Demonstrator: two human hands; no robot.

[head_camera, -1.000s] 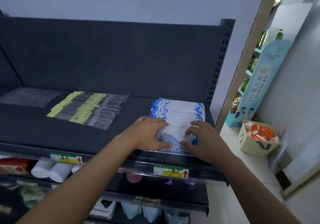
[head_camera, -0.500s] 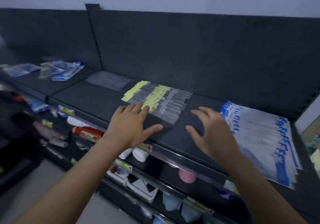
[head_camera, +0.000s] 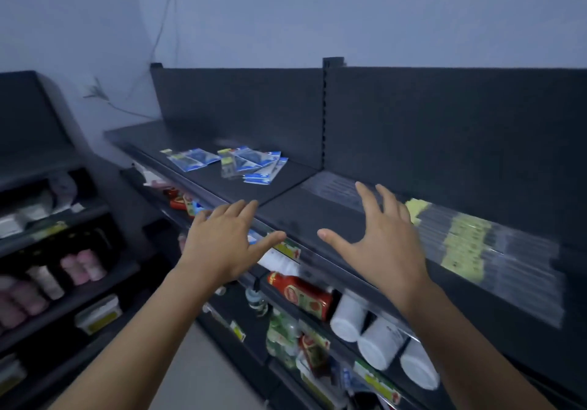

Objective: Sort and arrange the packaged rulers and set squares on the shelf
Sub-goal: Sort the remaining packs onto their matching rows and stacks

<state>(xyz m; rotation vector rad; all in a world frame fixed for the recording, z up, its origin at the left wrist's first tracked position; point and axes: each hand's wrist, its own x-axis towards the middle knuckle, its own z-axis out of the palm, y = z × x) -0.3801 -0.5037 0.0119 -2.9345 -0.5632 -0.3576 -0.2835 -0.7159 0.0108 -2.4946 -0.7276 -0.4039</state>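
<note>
Both hands hover empty, fingers spread: the left hand at the front edge of the shelf, the right hand just over its dark top. Beside the right hand, yellow-labelled clear ruler packs lie in a row. Farther left, blue set-square packs lie scattered.

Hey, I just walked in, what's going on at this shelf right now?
A person is tidying stationery packs on a dark top shelf. Both hands are empty, with the fingers spread. The left hand is out over the shelf's front edge and the right hand is over its surface. To the right, clear ruler packs with yellow labels lie in a neat row. Farther left, blue packs sit loosely scattered, not yet straightened.
</note>
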